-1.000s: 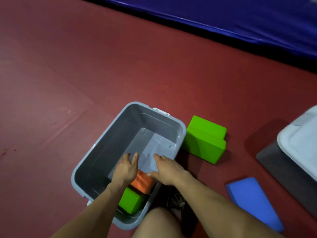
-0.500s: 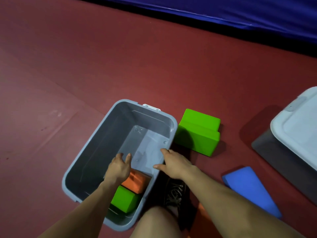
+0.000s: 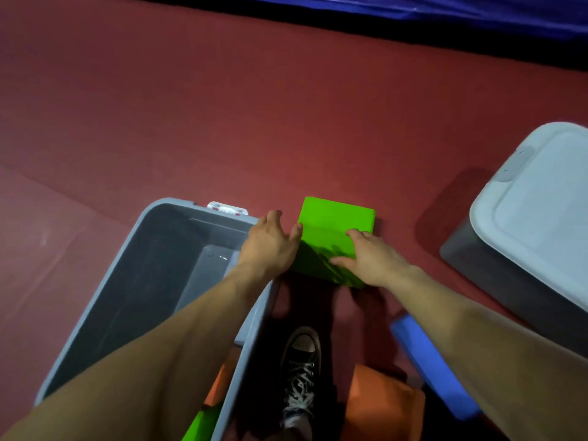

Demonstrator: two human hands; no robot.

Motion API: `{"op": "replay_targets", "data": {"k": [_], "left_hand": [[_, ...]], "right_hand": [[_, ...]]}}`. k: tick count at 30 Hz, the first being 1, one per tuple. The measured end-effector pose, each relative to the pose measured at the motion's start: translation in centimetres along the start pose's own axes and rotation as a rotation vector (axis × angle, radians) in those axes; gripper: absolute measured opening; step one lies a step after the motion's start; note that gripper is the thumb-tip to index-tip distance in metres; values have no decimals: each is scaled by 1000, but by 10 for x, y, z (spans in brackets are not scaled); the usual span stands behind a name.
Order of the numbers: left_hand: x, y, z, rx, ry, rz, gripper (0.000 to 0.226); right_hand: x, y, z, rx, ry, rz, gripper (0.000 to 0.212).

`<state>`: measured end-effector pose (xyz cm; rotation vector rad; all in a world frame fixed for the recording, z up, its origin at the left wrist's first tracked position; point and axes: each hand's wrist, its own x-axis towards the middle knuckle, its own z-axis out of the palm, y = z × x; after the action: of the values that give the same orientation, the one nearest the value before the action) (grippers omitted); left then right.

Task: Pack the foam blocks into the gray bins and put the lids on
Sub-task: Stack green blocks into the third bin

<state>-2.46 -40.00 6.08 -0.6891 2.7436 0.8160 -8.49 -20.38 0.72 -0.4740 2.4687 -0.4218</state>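
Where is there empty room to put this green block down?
The far half of the open gray bin has bare bottom; its near corner holds an orange block and a green block. The red floor beyond the bin, up to the blue mat, is bare too. It is crowded by the shoe: a blue block and a second orange block lie there.

We saw the stacked blocks [image 3: 337,224] lying just right of the open bin [image 3: 152,281], the lidded bin [image 3: 541,202] farther right.
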Motion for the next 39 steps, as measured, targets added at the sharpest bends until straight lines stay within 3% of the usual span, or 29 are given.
{"op": "replay_targets", "data": {"k": [3, 9, 13, 17, 19, 24, 27, 32, 34, 39], "left_hand": [[33, 28, 28, 35, -33, 85, 59], [111, 50, 95, 138, -127, 167, 61], [165, 40, 141, 223, -156, 123, 62], [212, 19, 181, 199, -123, -45, 58], [233, 3, 195, 169, -109, -159, 63], [265, -24, 195, -6, -128, -442, 62], [273, -22, 184, -227, -119, -518, 54], [291, -11, 155, -353, -109, -507, 73], [297, -15, 153, -399, -111, -514, 73], [298, -17, 164, -586, -114, -548, 69]], "right_hand": [[15, 38, 5, 51, -13, 59, 80], [41, 108, 46, 271, -46, 211, 99], [63, 140, 93, 468, -9, 251, 122], [92, 161, 145, 712, 23, 244, 139], [98, 159, 153, 794, 64, 205, 130], [99, 151, 166, 994, 87, 155, 73], [103, 148, 153, 969, 158, 237, 77], [128, 142, 98, 792, 167, 360, 79], [141, 138, 79, 701, 170, 413, 72], [171, 131, 64, 550, 223, 529, 81]]}}
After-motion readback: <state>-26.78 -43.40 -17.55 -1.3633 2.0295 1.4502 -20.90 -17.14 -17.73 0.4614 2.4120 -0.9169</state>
